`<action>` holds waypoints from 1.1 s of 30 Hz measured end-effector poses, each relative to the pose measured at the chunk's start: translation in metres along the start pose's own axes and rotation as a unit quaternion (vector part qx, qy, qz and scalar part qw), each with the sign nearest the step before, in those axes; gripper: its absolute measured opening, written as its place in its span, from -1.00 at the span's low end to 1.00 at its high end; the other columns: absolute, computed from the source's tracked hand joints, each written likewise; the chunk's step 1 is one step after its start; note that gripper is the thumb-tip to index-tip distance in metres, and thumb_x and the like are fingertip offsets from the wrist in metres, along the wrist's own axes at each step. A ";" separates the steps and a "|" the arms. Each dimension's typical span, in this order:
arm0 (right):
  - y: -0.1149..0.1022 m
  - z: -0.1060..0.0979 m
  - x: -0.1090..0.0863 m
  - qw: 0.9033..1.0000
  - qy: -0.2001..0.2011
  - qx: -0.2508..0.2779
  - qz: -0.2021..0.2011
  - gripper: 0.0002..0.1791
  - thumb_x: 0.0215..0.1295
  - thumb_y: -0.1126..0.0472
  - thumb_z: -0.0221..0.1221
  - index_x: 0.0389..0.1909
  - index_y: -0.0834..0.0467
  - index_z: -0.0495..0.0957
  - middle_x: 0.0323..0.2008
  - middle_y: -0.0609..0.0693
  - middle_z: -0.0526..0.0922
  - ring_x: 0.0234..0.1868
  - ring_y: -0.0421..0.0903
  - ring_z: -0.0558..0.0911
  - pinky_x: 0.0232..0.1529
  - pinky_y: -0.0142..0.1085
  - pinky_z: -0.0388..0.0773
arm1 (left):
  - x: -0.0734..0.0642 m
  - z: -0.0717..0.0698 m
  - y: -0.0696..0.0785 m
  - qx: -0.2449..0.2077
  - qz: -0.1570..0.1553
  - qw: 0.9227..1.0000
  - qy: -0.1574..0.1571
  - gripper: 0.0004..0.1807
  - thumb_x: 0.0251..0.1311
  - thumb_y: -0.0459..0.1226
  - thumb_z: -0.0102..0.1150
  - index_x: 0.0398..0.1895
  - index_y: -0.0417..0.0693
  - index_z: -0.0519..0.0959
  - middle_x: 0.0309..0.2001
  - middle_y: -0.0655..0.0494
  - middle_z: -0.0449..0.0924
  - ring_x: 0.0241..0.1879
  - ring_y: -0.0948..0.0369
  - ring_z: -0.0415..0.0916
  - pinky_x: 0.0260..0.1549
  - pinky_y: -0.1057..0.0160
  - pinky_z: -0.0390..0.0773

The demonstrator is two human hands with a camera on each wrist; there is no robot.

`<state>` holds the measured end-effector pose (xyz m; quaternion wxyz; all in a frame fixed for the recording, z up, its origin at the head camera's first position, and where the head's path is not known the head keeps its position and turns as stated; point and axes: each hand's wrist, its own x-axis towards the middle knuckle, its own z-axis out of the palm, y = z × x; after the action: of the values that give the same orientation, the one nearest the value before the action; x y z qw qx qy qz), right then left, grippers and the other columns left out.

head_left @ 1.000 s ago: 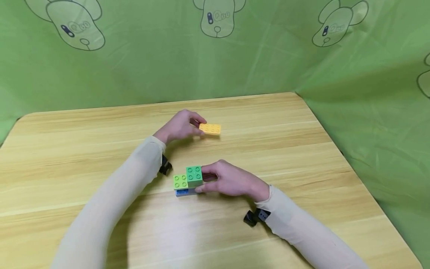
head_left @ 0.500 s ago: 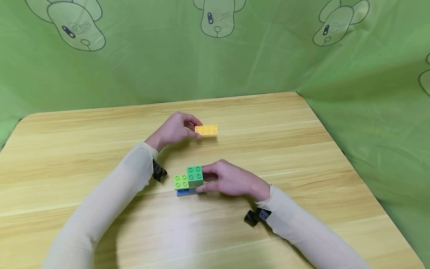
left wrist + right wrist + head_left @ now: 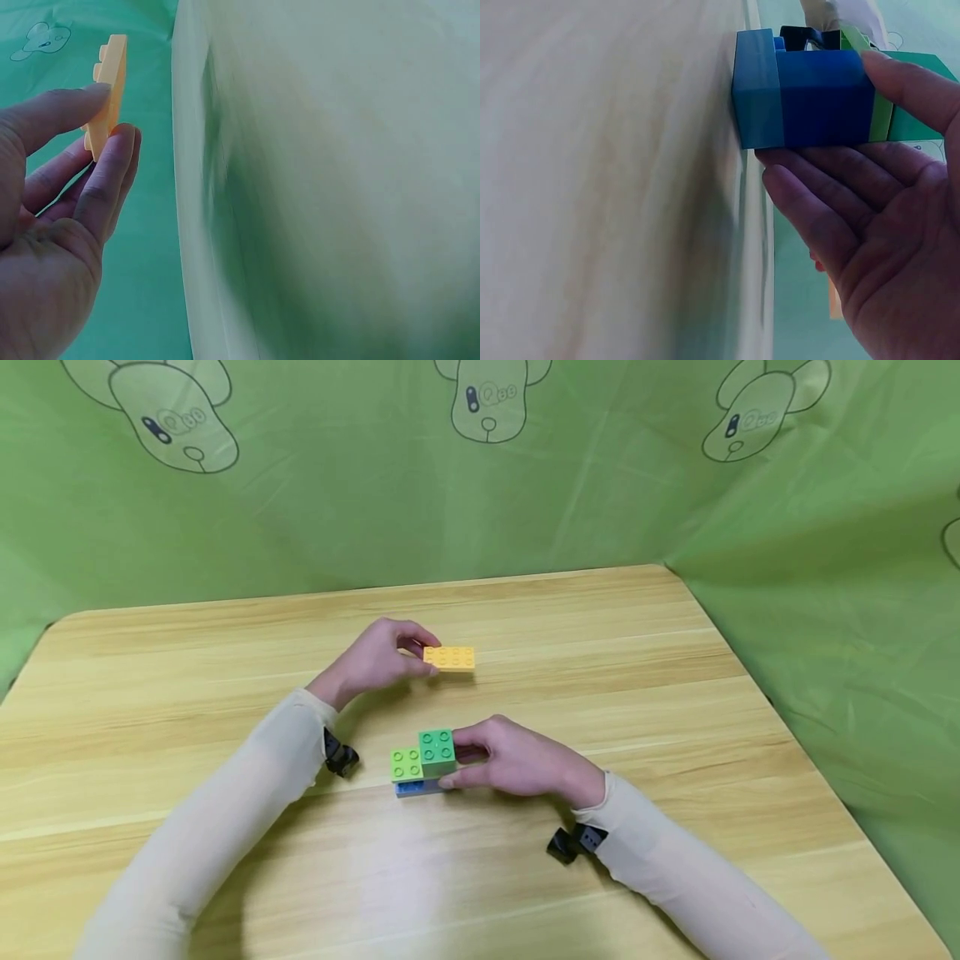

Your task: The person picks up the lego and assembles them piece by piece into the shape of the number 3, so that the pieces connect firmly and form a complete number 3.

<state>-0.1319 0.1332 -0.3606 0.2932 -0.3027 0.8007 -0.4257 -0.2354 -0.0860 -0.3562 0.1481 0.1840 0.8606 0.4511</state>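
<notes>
In the head view, my right hand (image 3: 517, 756) grips the right side of a stack of blue, lime-green and green studded plastic bricks (image 3: 438, 767), its spread no wider than the stack needs. Beyond the stack and slightly to its right is a flat yellow-orange rectangular plastic brick (image 3: 453, 658), studs up, its left end pinched in my left hand (image 3: 378, 653).

The left wrist view shows that narrow pinch: thumb on one edge, fingers on the opposite, likely to leave most studs uncovered. The brick looks lifted off the pale wood-grain table (image 3: 600, 652).

In the right wrist view, my thumb and fingers press opposite sides of the stack, I judge to steady it (whether its light-blue bottom brick (image 3: 759, 90) touches the table, I can't tell).
</notes>
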 end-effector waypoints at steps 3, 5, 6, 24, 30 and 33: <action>0.001 0.000 0.000 1.000 0.000 0.002 0.000 -0.62 0.28 0.07 0.33 0.07 0.12 0.61 -0.07 -0.21 0.69 -0.01 -0.29 0.63 0.07 -0.35 0.54 | -0.005 -0.002 -0.002 -0.003 0.001 1.000 0.002 -0.61 0.08 -0.27 0.46 0.00 -0.09 0.64 -0.16 0.04 0.62 -0.12 0.13 0.50 -0.18 0.21 0.48; 0.001 0.000 0.000 1.000 0.000 0.004 0.000 -0.62 0.28 0.06 0.33 0.06 0.11 0.61 -0.08 -0.21 0.69 -0.02 -0.29 0.63 0.06 -0.35 0.54 | -0.009 -0.004 -0.003 -0.005 0.004 1.000 0.006 -0.61 0.08 -0.27 0.46 0.00 -0.09 0.64 -0.15 0.04 0.61 -0.11 0.13 0.49 -0.15 0.20 0.47; 0.001 0.000 0.000 1.000 0.000 0.005 0.000 -0.62 0.28 0.05 0.32 0.07 0.11 0.61 -0.08 -0.21 0.69 -0.02 -0.29 0.63 0.06 -0.35 0.54 | -0.011 -0.005 -0.003 -0.005 0.004 1.000 0.008 -0.61 0.07 -0.26 0.45 0.01 -0.10 0.64 -0.14 0.04 0.61 -0.10 0.13 0.49 -0.15 0.19 0.46; 0.002 0.000 0.001 1.000 0.000 -0.001 0.003 -0.61 0.28 0.02 0.32 0.06 0.10 0.62 -0.08 -0.22 0.69 -0.02 -0.29 0.63 0.07 -0.33 0.53 | -0.046 -0.023 -0.011 -0.004 0.011 0.999 0.044 -0.56 0.11 -0.21 0.41 0.08 -0.12 0.62 -0.12 0.01 0.63 -0.07 0.12 0.54 -0.12 0.14 0.51; 0.001 0.000 0.000 1.000 0.000 0.002 0.007 -0.60 0.27 0.02 0.33 0.07 0.11 0.62 -0.07 -0.21 0.69 -0.02 -0.29 0.63 0.07 -0.35 0.53 | -0.059 -0.030 -0.012 -0.006 0.022 0.998 0.059 -0.58 0.13 -0.21 0.42 0.06 -0.12 0.63 -0.11 0.00 0.65 -0.07 0.10 0.57 -0.19 0.17 0.56; 0.002 0.000 0.000 1.000 0.000 0.007 0.006 -0.59 0.28 0.04 0.32 0.08 0.13 0.61 -0.06 -0.19 0.69 -0.01 -0.28 0.63 0.07 -0.36 0.53 | -0.063 -0.032 -0.014 -0.012 0.022 0.998 0.064 -0.59 0.13 -0.22 0.43 0.05 -0.13 0.64 -0.12 -0.01 0.66 -0.08 0.08 0.58 -0.28 0.23 0.56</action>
<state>-0.1327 0.1340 -0.3620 0.2978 -0.2958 0.7995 -0.4297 -0.1954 -0.1452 -0.3448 0.0849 0.1718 0.8586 0.4754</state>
